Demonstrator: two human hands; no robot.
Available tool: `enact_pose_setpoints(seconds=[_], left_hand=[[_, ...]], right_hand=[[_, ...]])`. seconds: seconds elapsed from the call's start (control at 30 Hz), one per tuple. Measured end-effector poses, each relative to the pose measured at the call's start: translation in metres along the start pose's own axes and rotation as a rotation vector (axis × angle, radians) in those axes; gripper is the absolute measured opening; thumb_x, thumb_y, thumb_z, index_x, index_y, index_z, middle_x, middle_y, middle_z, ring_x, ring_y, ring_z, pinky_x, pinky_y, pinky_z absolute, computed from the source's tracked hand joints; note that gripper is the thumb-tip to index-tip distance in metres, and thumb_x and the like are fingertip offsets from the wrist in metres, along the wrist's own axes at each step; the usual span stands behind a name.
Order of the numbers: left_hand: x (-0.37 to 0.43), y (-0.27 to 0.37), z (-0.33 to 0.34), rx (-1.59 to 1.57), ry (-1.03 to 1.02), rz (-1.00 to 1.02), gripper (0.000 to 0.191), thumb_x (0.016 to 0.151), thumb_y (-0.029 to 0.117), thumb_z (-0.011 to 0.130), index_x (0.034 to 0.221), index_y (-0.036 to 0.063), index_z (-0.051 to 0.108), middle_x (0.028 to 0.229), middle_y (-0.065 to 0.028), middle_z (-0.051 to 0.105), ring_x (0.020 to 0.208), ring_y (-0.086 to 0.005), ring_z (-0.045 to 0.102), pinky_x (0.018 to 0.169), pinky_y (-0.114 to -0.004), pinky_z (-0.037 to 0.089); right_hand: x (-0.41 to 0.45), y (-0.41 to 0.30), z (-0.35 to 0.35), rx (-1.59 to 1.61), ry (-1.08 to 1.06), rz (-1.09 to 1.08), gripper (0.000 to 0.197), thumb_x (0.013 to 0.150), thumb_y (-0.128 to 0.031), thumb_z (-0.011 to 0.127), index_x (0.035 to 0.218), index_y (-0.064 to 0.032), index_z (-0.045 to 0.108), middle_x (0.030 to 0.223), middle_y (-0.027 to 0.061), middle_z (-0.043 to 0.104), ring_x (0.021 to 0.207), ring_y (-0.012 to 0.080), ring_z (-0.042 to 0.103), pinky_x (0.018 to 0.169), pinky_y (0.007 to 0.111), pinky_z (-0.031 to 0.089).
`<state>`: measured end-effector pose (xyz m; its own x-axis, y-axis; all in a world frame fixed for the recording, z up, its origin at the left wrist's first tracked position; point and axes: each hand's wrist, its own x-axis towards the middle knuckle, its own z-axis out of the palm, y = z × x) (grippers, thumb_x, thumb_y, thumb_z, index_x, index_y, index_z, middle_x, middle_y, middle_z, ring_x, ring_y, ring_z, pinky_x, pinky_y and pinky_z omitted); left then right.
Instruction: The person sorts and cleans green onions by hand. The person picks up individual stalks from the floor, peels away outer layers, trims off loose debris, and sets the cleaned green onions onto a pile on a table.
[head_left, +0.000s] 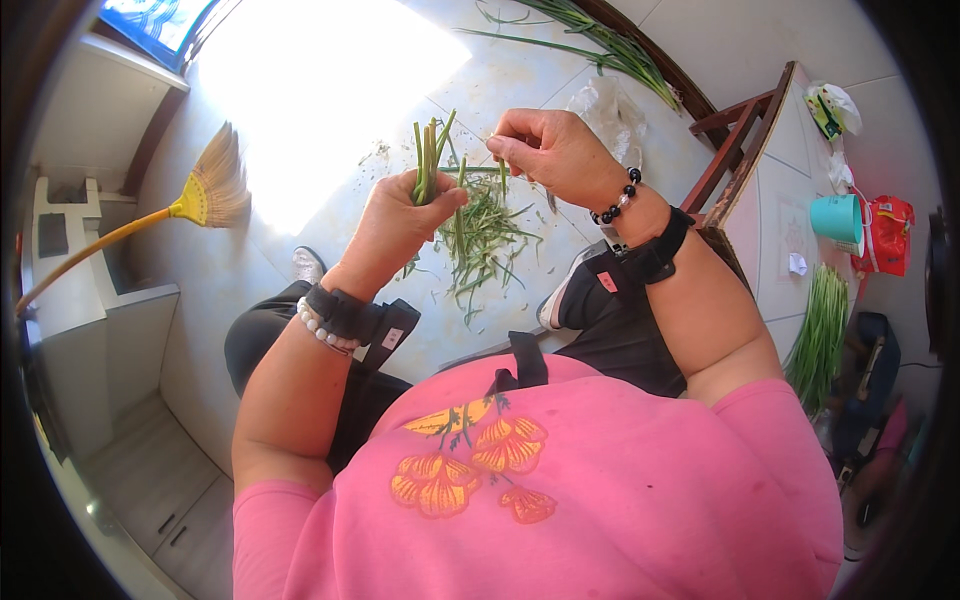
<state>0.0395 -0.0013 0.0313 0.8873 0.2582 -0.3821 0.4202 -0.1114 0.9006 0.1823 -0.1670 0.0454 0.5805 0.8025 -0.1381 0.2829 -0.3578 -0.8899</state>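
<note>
My left hand (401, 214) is closed around a small upright bunch of green stalks (429, 154), their tops sticking out above the fingers. One stalk stands apart near the thumb. To the right and slightly farther out, my right hand (559, 154) pinches a short green stalk piece (502, 178) between thumb and fingers; its upper end is hidden. On the tiled floor below both hands lies a loose heap of green plant scraps (486, 251).
Long leafy green stalks (615, 52) and a clear plastic bag (611, 112) lie on the floor. A table (769, 195) at right bears a turquoise cup (835, 217), a red bag (891, 236) and a green stalk bundle (819, 330). At left is a broom (214, 184).
</note>
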Motion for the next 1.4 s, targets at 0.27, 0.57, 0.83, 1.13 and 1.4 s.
enact_pose_setpoints(seconds=[0.27, 0.57, 0.83, 1.13, 1.4], left_hand=[[-0.006, 0.012, -0.001, -0.054, -0.069, -0.021, 0.021, 0.094, 0.02, 0.058, 0.094, 0.003, 0.071, 0.058, 0.0061, 0.047, 0.053, -0.0038, 0.042, 0.049, -0.021, 0.033], [-0.006, 0.008, 0.001, -0.149, -0.158, -0.003, 0.024, 0.096, 0.023, 0.056, 0.094, 0.0021, 0.068, 0.058, 0.006, 0.044, 0.052, -0.0051, 0.041, 0.049, -0.021, 0.032], [-0.007, 0.009, -0.003, -0.294, -0.213, -0.052, 0.024, 0.097, 0.023, 0.055, 0.094, 0.0026, 0.067, 0.057, 0.0049, 0.044, 0.052, -0.0057, 0.041, 0.052, -0.022, 0.034], [-0.008, 0.008, -0.003, -0.355, -0.24, -0.04, 0.025, 0.099, 0.024, 0.053, 0.095, 0.0031, 0.066, 0.057, 0.0047, 0.042, 0.053, -0.0058, 0.04, 0.054, -0.022, 0.035], [-0.009, 0.013, -0.003, -0.37, -0.279, -0.074, 0.029, 0.099, 0.028, 0.052, 0.1, 0.0026, 0.066, 0.058, 0.0047, 0.042, 0.055, -0.006, 0.042, 0.055, -0.022, 0.035]], right_hand=[[0.002, 0.015, 0.013, -0.171, 0.014, -0.087, 0.02, 0.093, -0.023, 0.06, 0.098, -0.005, 0.068, 0.074, -0.0017, 0.063, 0.065, 0.0044, 0.054, 0.056, 0.02, 0.042], [0.0, 0.006, 0.031, 0.343, -0.048, 0.05, 0.015, 0.088, -0.016, 0.064, 0.089, -0.0018, 0.066, 0.069, 0.0038, 0.062, 0.064, 0.0098, 0.057, 0.061, 0.028, 0.046], [-0.001, 0.003, 0.026, -0.004, 0.148, -0.108, 0.018, 0.087, -0.02, 0.06, 0.086, -0.0025, 0.064, 0.071, 0.0135, 0.063, 0.064, 0.0264, 0.059, 0.063, 0.036, 0.047], [-0.001, -0.005, 0.024, 0.397, -0.023, 0.047, 0.021, 0.091, -0.022, 0.063, 0.09, -0.0011, 0.064, 0.072, 0.0009, 0.061, 0.065, 0.0069, 0.055, 0.059, 0.023, 0.045], [-0.001, -0.003, 0.022, 0.469, -0.088, 0.026, 0.016, 0.091, -0.02, 0.065, 0.094, -0.004, 0.064, 0.074, -0.0045, 0.059, 0.065, 0.0024, 0.051, 0.058, 0.017, 0.042]])
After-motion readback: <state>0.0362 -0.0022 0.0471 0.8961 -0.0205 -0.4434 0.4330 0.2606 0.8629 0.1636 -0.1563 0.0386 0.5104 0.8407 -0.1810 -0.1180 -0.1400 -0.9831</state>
